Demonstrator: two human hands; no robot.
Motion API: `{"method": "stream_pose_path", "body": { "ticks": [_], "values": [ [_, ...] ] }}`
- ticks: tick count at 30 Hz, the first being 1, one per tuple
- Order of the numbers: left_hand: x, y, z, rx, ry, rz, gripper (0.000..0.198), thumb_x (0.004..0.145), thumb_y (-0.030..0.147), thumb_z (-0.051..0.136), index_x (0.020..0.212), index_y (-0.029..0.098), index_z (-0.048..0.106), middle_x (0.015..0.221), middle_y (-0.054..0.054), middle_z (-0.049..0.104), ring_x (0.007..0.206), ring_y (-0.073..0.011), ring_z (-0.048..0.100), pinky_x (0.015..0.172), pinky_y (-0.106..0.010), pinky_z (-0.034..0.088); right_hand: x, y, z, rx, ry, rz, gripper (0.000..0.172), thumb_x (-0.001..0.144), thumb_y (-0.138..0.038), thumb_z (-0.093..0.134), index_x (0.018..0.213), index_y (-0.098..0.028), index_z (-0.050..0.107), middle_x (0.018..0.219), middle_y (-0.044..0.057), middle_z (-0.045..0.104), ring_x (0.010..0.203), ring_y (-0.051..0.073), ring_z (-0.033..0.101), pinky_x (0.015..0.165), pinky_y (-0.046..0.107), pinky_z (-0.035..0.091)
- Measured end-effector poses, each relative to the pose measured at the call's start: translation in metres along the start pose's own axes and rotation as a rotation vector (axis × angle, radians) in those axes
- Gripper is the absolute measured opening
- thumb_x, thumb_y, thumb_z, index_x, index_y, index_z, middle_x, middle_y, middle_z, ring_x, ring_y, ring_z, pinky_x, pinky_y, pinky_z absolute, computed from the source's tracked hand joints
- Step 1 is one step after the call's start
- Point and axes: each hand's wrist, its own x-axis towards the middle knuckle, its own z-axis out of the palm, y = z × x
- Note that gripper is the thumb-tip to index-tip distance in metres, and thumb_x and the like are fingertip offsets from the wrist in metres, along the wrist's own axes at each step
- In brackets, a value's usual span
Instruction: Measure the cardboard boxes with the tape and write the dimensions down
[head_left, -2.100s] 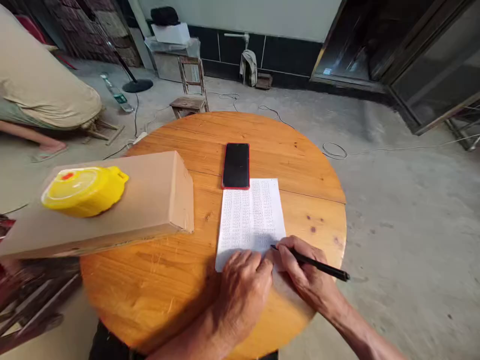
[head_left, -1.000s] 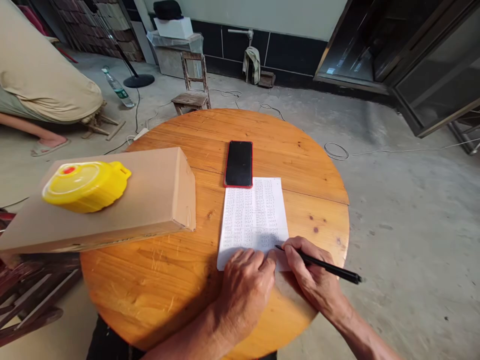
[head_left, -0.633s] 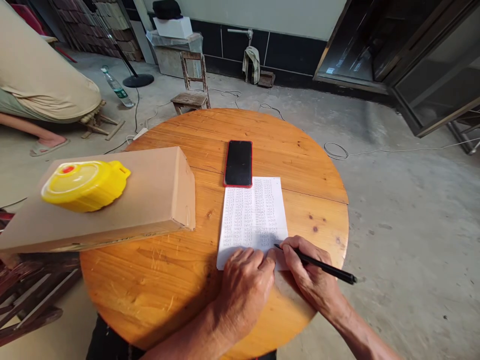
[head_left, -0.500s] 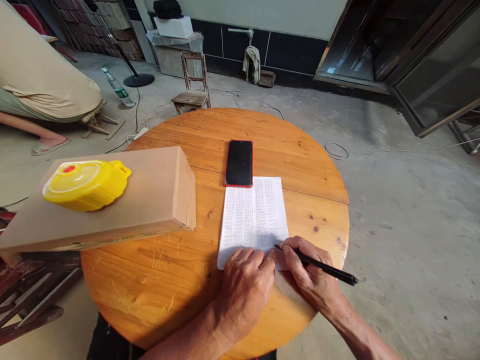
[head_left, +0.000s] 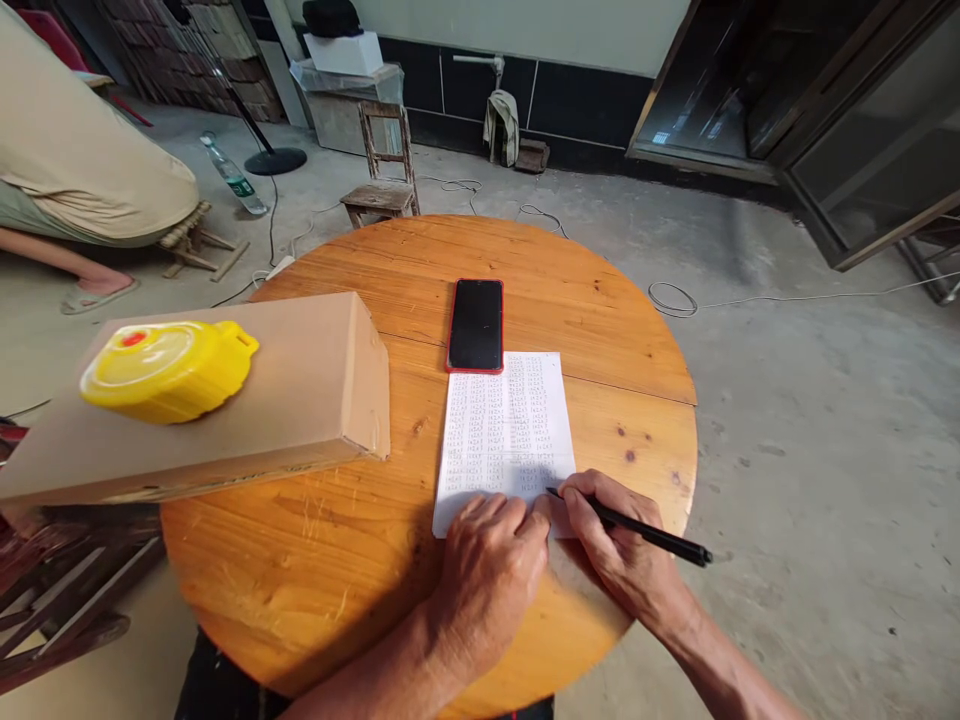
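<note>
A white sheet of paper (head_left: 506,425) covered in small handwritten rows lies on the round wooden table (head_left: 375,570). My right hand (head_left: 619,555) is closed round a black pen (head_left: 645,535), whose tip touches the sheet's lower right part. My left hand (head_left: 487,575) rests palm down on the sheet's bottom edge, fingers curled loosely, holding nothing. A black phone in a red case (head_left: 475,325) lies at the sheet's top left corner.
A long cardboard box (head_left: 300,400) overhangs the table's left edge, with a yellow lidded container (head_left: 169,370) on it. Another person sits at the far left (head_left: 82,180). A small wooden stool (head_left: 379,195), a bottle (head_left: 232,180) and cables lie on the concrete floor.
The pen tip has shifted slightly on the bottom rows of the sheet. The view has wobbled a little; nothing else has moved.
</note>
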Motion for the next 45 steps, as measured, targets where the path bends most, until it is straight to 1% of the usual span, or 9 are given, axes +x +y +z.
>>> {"method": "stream_pose_path", "body": {
  "ticks": [4,8,12,23,31,36,41,45],
  "values": [
    [-0.0012,0.0004,-0.0002,0.007,-0.001,0.004,0.013,0.083,0.008,0.058,0.087,0.019,0.064,0.066,0.002,0.059,0.061,-0.0205,0.058,0.056,-0.035,0.044,-0.0016,0.0034,0.0002,0.011,0.053,-0.018,0.02,0.095,-0.022,0.047,0.078,-0.019,0.058,0.07,0.0,0.064,0.061,0.012,0.059,0.06,0.023,0.046],
    [-0.0013,-0.0002,-0.001,0.017,-0.025,0.005,0.022,0.084,0.009,0.059,0.102,0.019,0.065,0.067,0.002,0.06,0.062,-0.0196,0.059,0.057,-0.035,0.045,-0.003,0.0046,-0.0002,0.021,0.098,-0.021,0.018,0.095,-0.023,0.049,0.08,-0.02,0.059,0.07,0.0,0.065,0.06,0.013,0.059,0.058,0.023,0.047],
    [-0.0011,-0.0007,-0.0008,0.023,-0.015,0.019,0.026,0.084,0.01,0.059,0.107,0.018,0.066,0.066,0.002,0.06,0.061,-0.0195,0.059,0.055,-0.035,0.044,-0.0024,0.0041,0.0007,0.014,0.12,0.001,0.018,0.095,-0.024,0.049,0.081,-0.02,0.06,0.068,-0.001,0.064,0.058,0.013,0.058,0.056,0.022,0.046],
    [-0.0001,-0.0006,-0.0002,0.022,-0.019,0.016,0.027,0.082,0.008,0.059,0.106,0.018,0.067,0.067,0.002,0.06,0.062,-0.0204,0.059,0.055,-0.035,0.043,-0.0028,0.0053,0.0015,0.005,0.11,0.011,0.018,0.095,-0.025,0.05,0.082,-0.02,0.061,0.072,0.001,0.067,0.062,0.014,0.061,0.06,0.023,0.048],
    [0.0004,0.0,-0.0005,0.012,-0.018,0.008,0.021,0.083,0.009,0.057,0.099,0.019,0.066,0.066,0.002,0.059,0.062,-0.0201,0.058,0.056,-0.035,0.042,-0.0007,0.0036,0.0013,-0.005,0.108,0.006,0.019,0.095,-0.026,0.049,0.081,-0.02,0.061,0.071,0.001,0.067,0.061,0.014,0.062,0.059,0.024,0.049],
    [0.0002,-0.0007,-0.0001,0.006,-0.012,0.006,0.017,0.083,0.009,0.057,0.094,0.019,0.066,0.066,0.001,0.059,0.062,-0.0204,0.058,0.056,-0.035,0.041,-0.0002,0.0016,0.0011,-0.025,0.097,-0.01,0.019,0.094,-0.023,0.049,0.079,-0.02,0.06,0.069,0.0,0.065,0.059,0.013,0.06,0.057,0.023,0.047],
    [-0.0005,-0.0003,-0.0008,0.012,-0.016,0.013,0.016,0.083,0.009,0.057,0.093,0.019,0.066,0.066,0.001,0.059,0.062,-0.0201,0.058,0.056,-0.034,0.04,0.0002,0.0005,0.002,-0.046,0.129,-0.014,0.018,0.094,-0.023,0.049,0.08,-0.019,0.06,0.065,-0.001,0.063,0.055,0.012,0.057,0.053,0.022,0.045],
    [-0.0006,-0.0004,-0.0008,0.015,-0.018,0.008,0.015,0.082,0.009,0.06,0.091,0.019,0.066,0.066,0.002,0.059,0.062,-0.0203,0.058,0.056,-0.034,0.041,-0.0003,0.0013,0.002,-0.046,0.118,-0.018,0.018,0.094,-0.022,0.049,0.079,-0.019,0.06,0.066,-0.001,0.064,0.057,0.012,0.059,0.055,0.022,0.046]
  ]
}}
